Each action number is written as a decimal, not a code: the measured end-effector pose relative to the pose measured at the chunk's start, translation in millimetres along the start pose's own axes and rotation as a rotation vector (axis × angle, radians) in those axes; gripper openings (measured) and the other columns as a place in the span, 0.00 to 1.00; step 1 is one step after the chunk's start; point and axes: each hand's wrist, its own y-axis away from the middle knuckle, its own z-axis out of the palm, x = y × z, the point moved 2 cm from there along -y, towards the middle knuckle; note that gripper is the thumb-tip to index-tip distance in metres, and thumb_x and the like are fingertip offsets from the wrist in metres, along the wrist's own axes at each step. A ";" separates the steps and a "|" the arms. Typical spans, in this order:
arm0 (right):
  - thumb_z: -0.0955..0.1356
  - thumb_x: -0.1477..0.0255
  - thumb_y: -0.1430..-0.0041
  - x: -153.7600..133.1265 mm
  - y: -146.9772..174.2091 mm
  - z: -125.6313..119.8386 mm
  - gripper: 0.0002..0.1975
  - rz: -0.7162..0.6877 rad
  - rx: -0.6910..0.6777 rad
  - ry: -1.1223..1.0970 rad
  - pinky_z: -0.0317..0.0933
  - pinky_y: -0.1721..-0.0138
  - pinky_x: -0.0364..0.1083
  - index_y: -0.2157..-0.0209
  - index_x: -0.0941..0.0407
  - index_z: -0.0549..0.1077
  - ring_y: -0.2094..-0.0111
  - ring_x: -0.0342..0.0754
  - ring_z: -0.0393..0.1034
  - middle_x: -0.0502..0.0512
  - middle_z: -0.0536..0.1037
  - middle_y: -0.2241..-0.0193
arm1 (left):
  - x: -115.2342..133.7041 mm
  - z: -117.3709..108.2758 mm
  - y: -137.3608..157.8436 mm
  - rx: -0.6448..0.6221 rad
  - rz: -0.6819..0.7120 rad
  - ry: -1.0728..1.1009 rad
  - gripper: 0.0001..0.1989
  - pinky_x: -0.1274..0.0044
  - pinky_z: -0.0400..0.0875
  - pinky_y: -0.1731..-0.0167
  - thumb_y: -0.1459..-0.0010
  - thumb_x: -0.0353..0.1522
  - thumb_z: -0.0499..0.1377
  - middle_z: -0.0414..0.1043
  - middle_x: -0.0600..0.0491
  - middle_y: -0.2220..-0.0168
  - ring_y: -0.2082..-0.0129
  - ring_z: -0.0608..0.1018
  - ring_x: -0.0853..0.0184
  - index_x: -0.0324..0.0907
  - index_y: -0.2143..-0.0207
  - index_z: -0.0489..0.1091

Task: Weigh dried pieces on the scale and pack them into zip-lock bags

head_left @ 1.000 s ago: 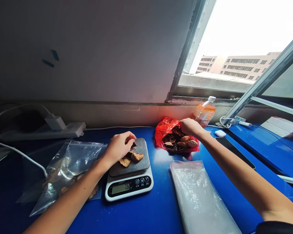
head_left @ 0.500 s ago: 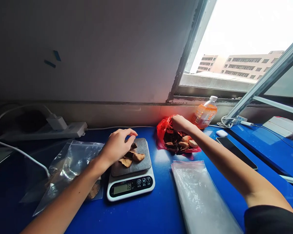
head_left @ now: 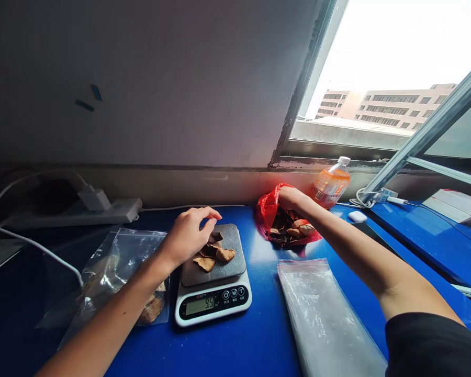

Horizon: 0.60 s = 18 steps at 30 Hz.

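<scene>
My left hand (head_left: 191, 233) hovers over the steel plate of a digital kitchen scale (head_left: 235, 269), thumb and index finger curved with a gap between them and nothing visible in them. Several dried brown slices (head_left: 215, 254) lie on the plate, some partly hidden behind the hand. The scale's display (head_left: 200, 305) reads about 9.5. My right hand (head_left: 292, 199) reaches into a red plastic bag (head_left: 267, 210) filled with similar dried slices (head_left: 294, 229); its fingers are hidden inside.
A clear zip bag (head_left: 118, 251) with brown slices lies left, under my forearm. Flat clear bags (head_left: 322, 309) are stacked right of the scale. Behind stand an orange drink bottle (head_left: 332, 183) and a power strip (head_left: 118, 210). A white case (head_left: 357, 217) and a phone (head_left: 371, 234) lie right.
The scale reading has risen from about 7.6 to 9.5. My right hand sits slightly deeper in the red bag. My left hand stays nearly still, and the view has shifted slightly.
</scene>
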 end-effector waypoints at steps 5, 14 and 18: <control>0.66 0.70 0.47 4.4 3.5 1.1 0.12 0.033 0.022 0.039 0.60 0.67 0.40 0.66 0.58 0.80 0.65 0.46 0.69 0.55 0.79 0.69 | 0.5 1.1 0.5 -0.014 -0.003 -0.004 0.12 0.73 0.68 0.54 0.44 0.36 0.52 0.78 0.55 0.62 0.61 0.77 0.62 0.46 0.66 0.75; 0.63 0.74 0.44 7.2 25.8 1.7 0.12 0.039 0.033 0.125 0.59 0.62 0.41 0.65 0.60 0.79 0.62 0.47 0.71 0.61 0.79 0.63 | 23.9 6.9 -14.7 0.015 0.054 -0.007 0.11 0.74 0.68 0.56 0.42 0.35 0.52 0.78 0.54 0.62 0.61 0.77 0.63 0.45 0.65 0.74; 0.62 0.76 0.44 7.8 39.2 0.4 0.13 0.106 0.085 0.183 0.59 0.55 0.46 0.63 0.62 0.77 0.55 0.53 0.68 0.66 0.76 0.59 | 73.8 55.1 -55.2 -0.077 0.225 -0.165 0.15 0.72 0.69 0.56 0.43 0.39 0.55 0.76 0.48 0.58 0.57 0.76 0.60 0.43 0.57 0.70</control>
